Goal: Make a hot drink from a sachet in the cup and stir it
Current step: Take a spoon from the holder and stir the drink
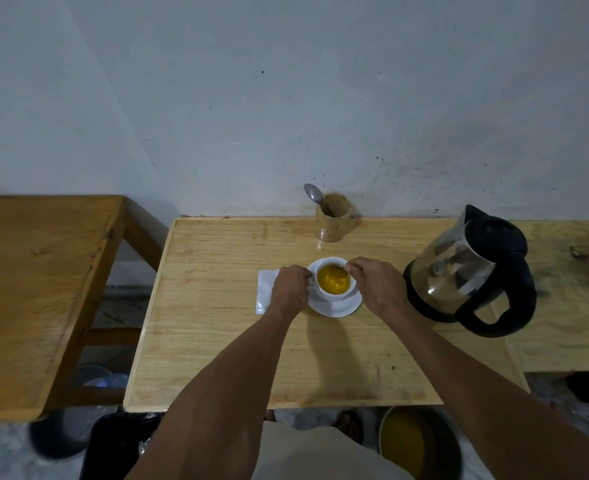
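Head view: white cup (334,293) with yellow drink stands on saucer (338,307), mid table (217,341). Left hand (289,289) closed at the cup's left side, over white sachet (264,289). Right hand (372,284) pinches a spoon (339,269) dipped in the drink. Kettle (466,271) right; wooden holder (334,220) behind, holding a second spoon.

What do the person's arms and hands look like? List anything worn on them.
Both forearms are bare up to the frame edge: no sleeves show. The left hand and right hand carry no gloves, and no watch, ring or band can be seen.
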